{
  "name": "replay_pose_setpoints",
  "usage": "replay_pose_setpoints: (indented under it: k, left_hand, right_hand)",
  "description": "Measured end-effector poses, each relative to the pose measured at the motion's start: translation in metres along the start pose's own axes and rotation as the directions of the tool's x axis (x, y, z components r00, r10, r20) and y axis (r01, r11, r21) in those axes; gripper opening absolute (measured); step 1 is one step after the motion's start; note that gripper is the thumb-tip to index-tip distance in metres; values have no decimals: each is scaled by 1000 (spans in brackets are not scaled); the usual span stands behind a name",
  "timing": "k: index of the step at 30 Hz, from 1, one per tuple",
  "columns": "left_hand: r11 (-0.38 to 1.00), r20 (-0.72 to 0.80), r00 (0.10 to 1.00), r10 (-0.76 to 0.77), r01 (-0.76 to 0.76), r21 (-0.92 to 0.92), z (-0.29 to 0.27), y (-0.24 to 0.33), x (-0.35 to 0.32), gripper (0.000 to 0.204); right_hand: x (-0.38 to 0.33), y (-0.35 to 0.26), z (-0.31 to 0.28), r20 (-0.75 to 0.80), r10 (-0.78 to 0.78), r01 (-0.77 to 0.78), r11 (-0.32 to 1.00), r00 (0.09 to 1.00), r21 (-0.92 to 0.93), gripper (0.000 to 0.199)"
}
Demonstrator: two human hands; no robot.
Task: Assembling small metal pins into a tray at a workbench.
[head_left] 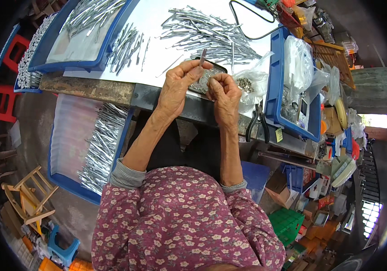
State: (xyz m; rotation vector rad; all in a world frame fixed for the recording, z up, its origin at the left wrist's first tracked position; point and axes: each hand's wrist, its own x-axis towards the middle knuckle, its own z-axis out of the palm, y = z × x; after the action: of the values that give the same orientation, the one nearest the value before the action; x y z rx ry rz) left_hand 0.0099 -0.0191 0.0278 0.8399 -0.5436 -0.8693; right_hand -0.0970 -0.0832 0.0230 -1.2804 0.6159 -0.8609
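Observation:
My left hand (pixel 179 86) pinches a slim metal strip (pixel 203 57) between thumb and fingers, its tip pointing up. Close to its right, my right hand (pixel 226 97) has its fingers curled together at the edge of a small dark tray (pixel 221 67). Whatever those fingers hold is hidden or too small to make out. Tiny shiny parts (pixel 201 84) fill the tray, partly covered by both hands. Beyond lies a wide heap of thin metal strips (pixel 207 34) on the white tabletop (pixel 153 13). A clear bag with small brownish metal parts (pixel 245 84) sits just right of my right hand.
Black-handled pliers (pixel 258 124) lie at the table's front edge. A blue bin (pixel 272 101) with plastic bags stands at right. Another blue tray (pixel 98 63) of strips is at left; a larger blue tray (pixel 55 178) of strips sits lower left. A black cable (pixel 243 29) curves across the far side.

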Motion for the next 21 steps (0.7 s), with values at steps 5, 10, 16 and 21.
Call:
replay_pose_setpoints:
  k: [5, 10, 16, 21]
  left_hand:
    - [992, 169, 981, -94, 108, -73, -14, 0, -2, 22]
    - [990, 219, 973, -69, 94, -102, -14, 0, -9, 23]
    - [975, 317, 934, -163, 201, -92, -21, 0, -13, 21]
    - [989, 220, 969, -115, 133, -71, -21, -11, -15, 14]
  right_hand:
    - [1, 0, -3, 25, 25, -24, 999, 999, -31, 8]
    - [2, 0, -6, 7, 47, -47, 999, 999, -12, 10]
    - [2, 2, -12, 8, 1, -1, 1000, 1000, -11, 11]
    - [-1, -4, -6, 14, -26, 27, 998, 1000, -54, 10]
